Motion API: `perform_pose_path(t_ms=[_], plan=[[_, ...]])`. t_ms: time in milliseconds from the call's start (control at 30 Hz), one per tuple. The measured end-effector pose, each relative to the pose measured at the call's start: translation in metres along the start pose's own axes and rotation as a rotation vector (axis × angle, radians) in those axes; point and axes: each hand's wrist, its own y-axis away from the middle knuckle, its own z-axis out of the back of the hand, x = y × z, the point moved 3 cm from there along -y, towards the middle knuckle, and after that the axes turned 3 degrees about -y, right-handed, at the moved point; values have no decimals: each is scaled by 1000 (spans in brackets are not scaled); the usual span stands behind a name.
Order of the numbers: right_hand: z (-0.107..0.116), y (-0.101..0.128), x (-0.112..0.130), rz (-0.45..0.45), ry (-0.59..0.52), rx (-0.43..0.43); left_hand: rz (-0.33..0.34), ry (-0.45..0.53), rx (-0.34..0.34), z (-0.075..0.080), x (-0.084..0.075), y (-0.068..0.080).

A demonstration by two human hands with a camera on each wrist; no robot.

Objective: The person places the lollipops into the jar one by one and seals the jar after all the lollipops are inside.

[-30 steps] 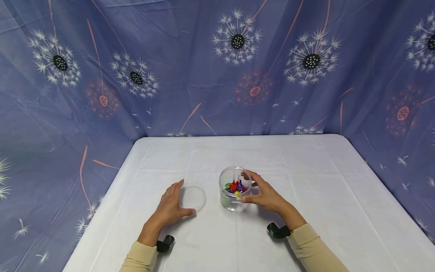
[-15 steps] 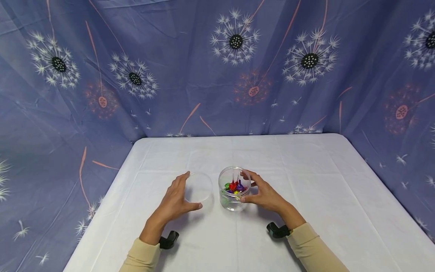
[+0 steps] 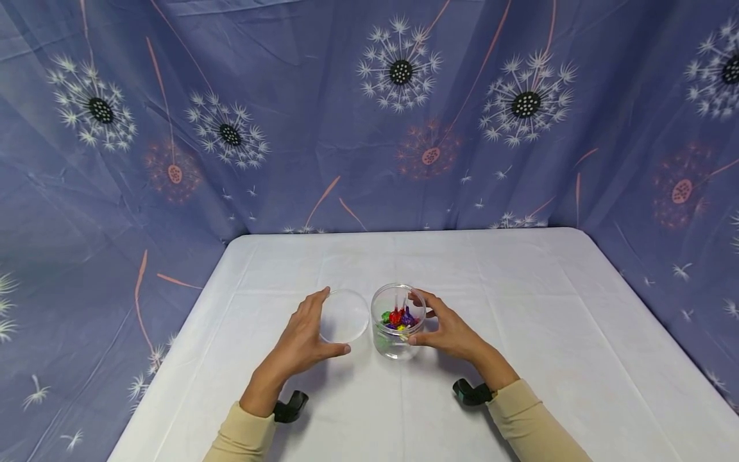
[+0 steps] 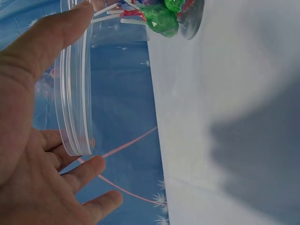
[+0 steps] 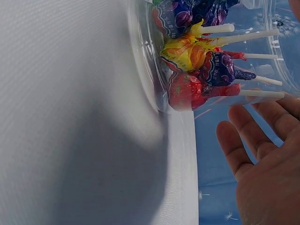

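Note:
A clear round jar stands upright on the white table, its top uncovered. Inside it are several wrapped lollipops in red, yellow, purple and green, their white sticks pointing up. My right hand grips the jar's right side near the rim, thumb in front and fingers behind. My left hand pinches a clear round lid by its edge between thumb and fingers. The lid is held above the table, just left of the jar; in the head view its edge comes very close to the jar's rim.
A white cloth covers the table. Behind and at both sides hangs a blue curtain with dandelion prints. Each wrist wears a black camera, such as the one on the right wrist.
My left hand has lifted the lid off the table and carried it right, toward the jar. My right hand and the jar have stayed in place.

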Motion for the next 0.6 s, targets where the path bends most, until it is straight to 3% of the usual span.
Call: perform_pose_path(t_ms=[300, 600], plan=[[0, 0, -2, 9, -2, -1, -18, -19, -16, 4, -7, -2], [-1, -1, -2, 21, -5, -1, 25, 174, 25, 9, -7, -4]])
